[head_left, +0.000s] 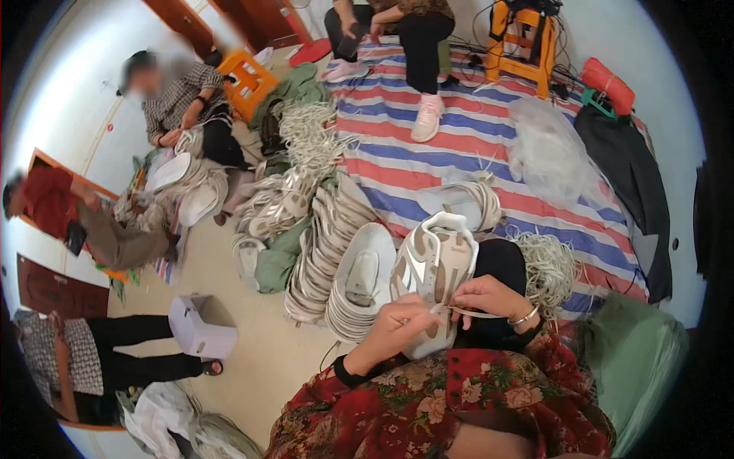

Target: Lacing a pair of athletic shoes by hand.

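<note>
Lower centre: right hand pinches shoelace; grip of left hand is unclear. Sneaker upper appears light, pliable; best held by its sides.

The view is taken from the head of the person, by the left one of two wide fisheye cameras. It looks down and forward, over the flowered top, which is very near at the lower edge. The left hand and the right hand are also close, a little below the middle of the view. Toward the upper edge it reaches farther, over the striped sheet; on the left side it takes in the floor and a brown door, which appears tilted near the curved rim.
</note>
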Tool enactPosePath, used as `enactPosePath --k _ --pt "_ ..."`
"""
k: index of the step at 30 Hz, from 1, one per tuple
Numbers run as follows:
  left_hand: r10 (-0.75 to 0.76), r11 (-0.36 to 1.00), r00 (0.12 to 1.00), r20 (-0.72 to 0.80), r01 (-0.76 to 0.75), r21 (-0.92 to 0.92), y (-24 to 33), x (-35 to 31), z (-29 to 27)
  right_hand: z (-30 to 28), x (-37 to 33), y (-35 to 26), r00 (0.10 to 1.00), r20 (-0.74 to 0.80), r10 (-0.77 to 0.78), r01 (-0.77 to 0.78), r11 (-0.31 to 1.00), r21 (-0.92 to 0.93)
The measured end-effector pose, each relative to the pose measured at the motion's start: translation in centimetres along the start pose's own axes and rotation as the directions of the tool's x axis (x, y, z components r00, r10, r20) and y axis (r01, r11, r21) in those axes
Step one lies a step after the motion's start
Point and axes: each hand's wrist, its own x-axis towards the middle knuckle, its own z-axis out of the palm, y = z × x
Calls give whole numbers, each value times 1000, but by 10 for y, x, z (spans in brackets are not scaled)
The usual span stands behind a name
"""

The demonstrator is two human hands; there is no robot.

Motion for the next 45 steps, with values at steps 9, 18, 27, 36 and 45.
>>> enactPosePath --k 9,18,27,36,45 --pt "208 960 977 52 -193 -203 -13 22 9 3 -6 10 999 -46 8 -8 1000 3" --pt "119 898 988 96 -66 -434 -11 26 17 0 -3 15 1000 -14 13 -11 997 80" --pt "77 688 979 -190 -190 -701 -32 21 -5 2 -3 12 1000 -11 17 -16 997 76" --pt "17 521 792 -611 -528 -670 1 -7 -76 9 -4 8 996 -92 18 -17 1000 11" --pt "-54 497 818 -573 -475 -726 -15 -10 -72 19 -7 16 984 -177 23 -30 999 -39"
